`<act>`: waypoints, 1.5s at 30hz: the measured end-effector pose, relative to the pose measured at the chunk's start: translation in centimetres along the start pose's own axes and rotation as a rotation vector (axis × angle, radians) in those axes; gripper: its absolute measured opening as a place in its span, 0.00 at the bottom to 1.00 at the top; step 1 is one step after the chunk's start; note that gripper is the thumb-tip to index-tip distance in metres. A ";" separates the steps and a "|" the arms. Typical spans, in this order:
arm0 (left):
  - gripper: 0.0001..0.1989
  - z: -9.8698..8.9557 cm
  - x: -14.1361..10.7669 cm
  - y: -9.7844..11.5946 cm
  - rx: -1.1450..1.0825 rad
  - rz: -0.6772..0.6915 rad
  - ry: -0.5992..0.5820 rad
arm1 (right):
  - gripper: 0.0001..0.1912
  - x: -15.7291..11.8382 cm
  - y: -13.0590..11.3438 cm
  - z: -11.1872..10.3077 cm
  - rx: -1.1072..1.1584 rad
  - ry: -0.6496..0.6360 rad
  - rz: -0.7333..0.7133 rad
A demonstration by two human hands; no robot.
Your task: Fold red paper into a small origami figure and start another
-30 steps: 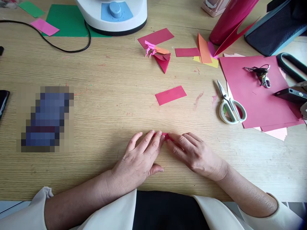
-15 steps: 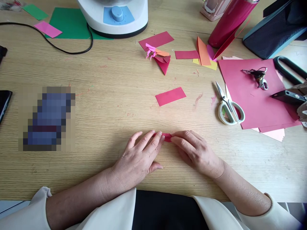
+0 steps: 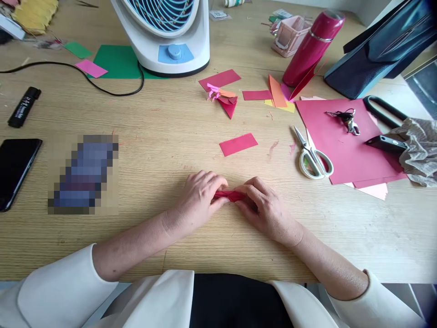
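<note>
Between my two hands is a small folded piece of red paper (image 3: 232, 196), low over the wooden table. My left hand (image 3: 200, 198) pinches its left end between thumb and fingers. At the right end, my right hand (image 3: 266, 207) grips it with thumb and fingertips; parts of the paper are hidden behind the fingers. Just beyond the hands lies a flat red paper strip (image 3: 238, 144). Farther back, a folded red paper piece (image 3: 229, 105) lies beside a pink and orange paper shape (image 3: 218, 92).
White-handled scissors (image 3: 314, 159) lie to the right, beside red paper sheets (image 3: 341, 159) with keys (image 3: 347, 120) on them. A white fan (image 3: 174, 54), a red bottle (image 3: 310, 50) and a dark bag (image 3: 368, 59) stand behind. Left are a phone (image 3: 18, 168) and a glue stick (image 3: 23, 107).
My left hand has gone from lying over the paper with spread fingers to pinching its left end. My right hand keeps its grip. The view has tilted up, showing more of the fan.
</note>
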State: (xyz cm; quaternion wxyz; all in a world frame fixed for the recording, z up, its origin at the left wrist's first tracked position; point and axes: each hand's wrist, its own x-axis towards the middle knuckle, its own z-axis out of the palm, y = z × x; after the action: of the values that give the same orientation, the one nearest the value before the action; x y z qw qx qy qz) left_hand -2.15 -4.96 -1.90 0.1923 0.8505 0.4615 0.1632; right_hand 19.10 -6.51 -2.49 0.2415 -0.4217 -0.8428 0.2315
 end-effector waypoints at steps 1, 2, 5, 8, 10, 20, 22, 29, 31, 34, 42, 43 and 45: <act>0.06 -0.1 0.0 0.1 0.011 -0.011 -0.013 | 0.10 0.0 -0.1 0.0 0.008 0.005 0.011; 0.07 -0.1 0.0 0.1 0.025 -0.012 -0.024 | 0.10 0.0 -0.2 0.0 0.016 0.006 0.025; 0.06 -0.1 -0.2 0.3 0.050 0.039 -0.033 | 0.10 0.2 -0.5 0.0 0.030 -0.018 0.064; 0.04 -0.3 -0.1 0.4 0.032 0.144 -0.050 | 0.06 0.4 -1.0 -0.2 0.044 -0.062 0.067; 0.04 -0.8 0.2 0.3 -0.007 0.222 -0.091 | 0.04 0.6 -1.3 -0.5 0.094 -0.085 0.073; 0.14 -5.0 3.8 -1.0 -0.625 0.009 0.034 | 0.10 4.1 -2.5 -1.0 0.370 0.164 0.234; 0.14 -4.3 4.2 -1.3 -0.764 -0.077 0.078 | 0.12 4.4 -2.2 -0.1 0.420 0.244 0.263; 0.05 -2.2 4.4 -2.2 -1.047 -0.211 -0.032 | 0.09 3.9 -0.6 2.0 0.569 0.210 0.343; 0.07 -2.2 4.4 -2.4 -1.076 -0.238 -0.094 | 0.08 3.8 -0.5 1.7 0.626 0.152 0.336; 0.09 -2.3 4.4 -2.6 -1.112 -0.277 -0.154 | 0.09 3.8 -0.5 1.1 0.666 0.078 0.354; 0.08 -2.2 4.3 -2.3 -1.136 -0.314 -0.174 | 0.12 3.6 -0.3 1.0 0.792 0.022 0.401; 0.09 -2.2 4.3 -2.3 -1.143 -0.312 -0.171 | 0.12 3.5 -0.3 1.2 0.800 0.046 0.405; 0.09 -2.1 4.3 -2.2 -1.144 -0.306 -0.156 | 0.11 3.4 -0.3 1.7 0.791 0.095 0.404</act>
State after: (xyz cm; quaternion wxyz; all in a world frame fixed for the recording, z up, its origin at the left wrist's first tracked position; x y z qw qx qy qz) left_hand -2.46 0.14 -0.67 0.6746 0.5452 0.4021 0.2933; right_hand 16.07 -4.20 -2.91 0.3727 -0.4632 -0.5783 0.5587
